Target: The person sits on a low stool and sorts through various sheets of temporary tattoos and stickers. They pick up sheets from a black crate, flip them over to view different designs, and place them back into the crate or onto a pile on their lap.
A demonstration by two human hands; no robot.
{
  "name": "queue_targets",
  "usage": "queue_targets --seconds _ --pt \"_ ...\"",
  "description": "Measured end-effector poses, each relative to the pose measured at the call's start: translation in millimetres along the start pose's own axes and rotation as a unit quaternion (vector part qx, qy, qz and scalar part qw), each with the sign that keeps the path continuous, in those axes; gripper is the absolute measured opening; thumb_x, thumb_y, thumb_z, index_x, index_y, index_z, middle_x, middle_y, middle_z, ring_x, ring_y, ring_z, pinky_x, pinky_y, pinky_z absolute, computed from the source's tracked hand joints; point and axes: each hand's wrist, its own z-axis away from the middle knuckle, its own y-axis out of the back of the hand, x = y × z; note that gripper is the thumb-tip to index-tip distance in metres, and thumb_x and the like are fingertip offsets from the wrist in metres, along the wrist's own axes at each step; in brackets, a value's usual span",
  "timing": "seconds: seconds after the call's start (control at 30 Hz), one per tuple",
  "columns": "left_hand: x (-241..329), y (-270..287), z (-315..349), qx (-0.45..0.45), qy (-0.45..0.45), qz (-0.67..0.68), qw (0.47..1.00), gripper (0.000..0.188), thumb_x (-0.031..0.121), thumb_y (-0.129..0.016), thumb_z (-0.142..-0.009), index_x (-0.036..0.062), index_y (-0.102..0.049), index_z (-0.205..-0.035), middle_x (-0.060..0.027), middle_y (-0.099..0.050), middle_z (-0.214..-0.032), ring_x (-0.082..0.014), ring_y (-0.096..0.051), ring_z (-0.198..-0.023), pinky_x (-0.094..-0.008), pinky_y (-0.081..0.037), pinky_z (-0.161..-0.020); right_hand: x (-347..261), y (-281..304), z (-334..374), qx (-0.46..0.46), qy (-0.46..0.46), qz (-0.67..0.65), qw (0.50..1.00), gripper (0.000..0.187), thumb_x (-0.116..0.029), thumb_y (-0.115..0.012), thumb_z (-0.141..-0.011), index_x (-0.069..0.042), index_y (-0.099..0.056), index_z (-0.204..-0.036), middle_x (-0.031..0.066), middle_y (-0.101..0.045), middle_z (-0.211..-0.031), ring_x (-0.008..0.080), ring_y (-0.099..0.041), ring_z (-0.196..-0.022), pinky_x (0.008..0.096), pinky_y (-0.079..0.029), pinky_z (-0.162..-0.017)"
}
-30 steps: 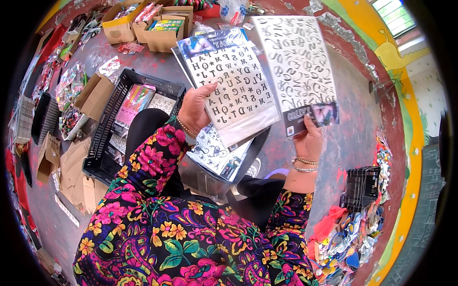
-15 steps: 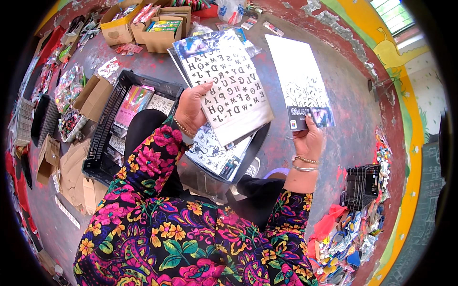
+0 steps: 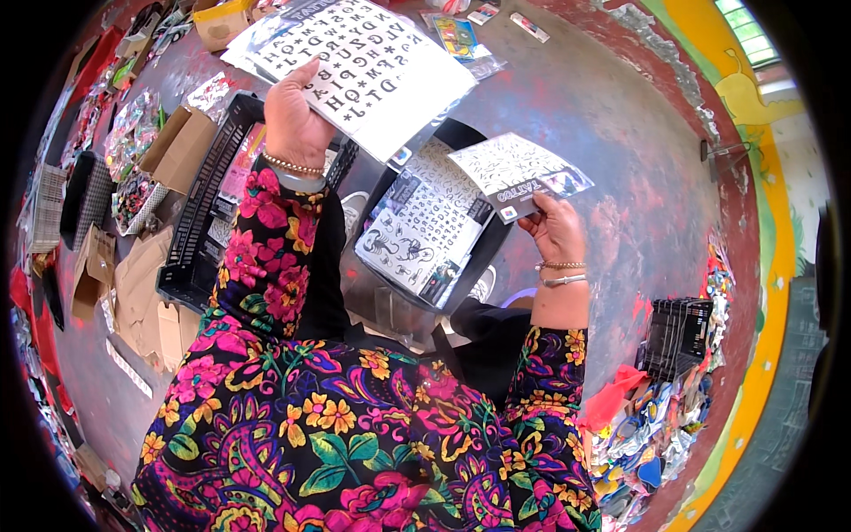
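Note:
My left hand (image 3: 297, 120), raised at the upper left, grips a stack of temporary tattoo sheets (image 3: 399, 75) by its near left edge. Black letters and stars cover the top sheet. In my right hand (image 3: 558, 235), a single tattoo sheet (image 3: 510, 168) is pinched by its dark header, its patterned white part tilted away from me. Between my legs stands a dark bin (image 3: 486, 253) holding more tattoo sheets (image 3: 425, 217), some with scorpion and letter designs. The single sheet overlaps the bin's right side in view; whether it touches is unclear.
A black plastic crate (image 3: 182, 257) with packaged items stands to my left, beside open cardboard boxes (image 3: 184, 151). Another black crate (image 3: 675, 341) and a heap of mixed wrappers (image 3: 651, 443) lie at the right. Small packages (image 3: 456, 37) are on the floor ahead.
My left hand has moved up and left with the stack, uncovering the bin's sheets. My right hand has shifted slightly left, and its sheet now tilts left over the bin's edge.

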Motion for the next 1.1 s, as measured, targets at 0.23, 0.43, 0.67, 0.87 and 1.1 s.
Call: queue_targets --seconds 0.23,0.43,0.67,0.87,1.1 --pt "-10.9 -2.1 2.1 -0.021 0.040 0.020 0.999 0.031 0.004 -0.040 -0.087 -0.0101 -0.040 -0.115 -0.0242 -0.049 -0.115 -0.0364 -0.051 -0.106 -0.0490 -0.040 -0.093 14.0 1.2 -13.0 0.008 0.030 0.269 0.962 0.015 -0.009 -0.056 -0.081 -0.003 -0.054 -0.094 0.0022 -0.057 -0.067 0.0094 -0.053 -0.049 0.0214 -0.041 -0.037" --pt "-18.0 3.7 -4.0 -0.026 0.061 0.039 0.997 0.029 0.002 -0.042 -0.086 -0.0106 -0.042 -0.113 -0.0232 -0.051 -0.112 -0.0357 -0.052 -0.103 -0.0484 -0.042 -0.092 44.5 1.1 -29.4 -0.006 0.005 0.347 0.938 0.018 -0.006 -0.053 -0.081 -0.004 -0.057 -0.098 0.0026 -0.059 -0.071 0.0090 -0.049 -0.048 0.0218 -0.034 -0.034" --pt "-19.1 0.6 -0.4 -0.013 0.058 0.027 0.998 0.029 0.002 -0.043 -0.086 -0.0113 -0.042 -0.111 -0.0239 -0.051 -0.111 -0.0360 -0.053 -0.102 -0.0487 -0.042 -0.091 80.7 -0.3 -39.2 -0.043 -0.145 0.176 0.973 0.028 -0.003 -0.048 -0.082 -0.008 -0.053 -0.109 0.0041 -0.063 -0.086 0.0110 -0.060 -0.061 0.0233 -0.047 -0.039" --pt "-19.8 -4.8 3.2 -0.017 0.067 0.024 0.997 0.029 0.002 -0.043 -0.086 -0.0110 -0.043 -0.112 -0.0236 -0.052 -0.109 -0.0359 -0.054 -0.100 -0.0487 -0.043 -0.091 137.3 26.4 -68.9 -0.017 -0.229 0.109 0.967 0.016 -0.007 -0.047 -0.085 -0.012 -0.051 -0.099 -0.0002 -0.059 -0.080 0.0117 -0.056 -0.062 0.0258 -0.047 -0.049" --pt "-20.3 -7.9 4.0 -0.017 0.075 -0.003 0.997 0.029 0.003 -0.043 -0.086 -0.0115 -0.043 -0.112 -0.0235 -0.053 -0.109 -0.0351 -0.054 -0.100 -0.0469 -0.043 -0.091 182.9 39.3 -81.9 0.011 -0.242 0.060 0.968 0.009 -0.009 -0.048 -0.086 -0.014 -0.049 -0.094 -0.0008 -0.058 -0.076 0.0114 -0.055 -0.058 0.0254 -0.047 -0.049"
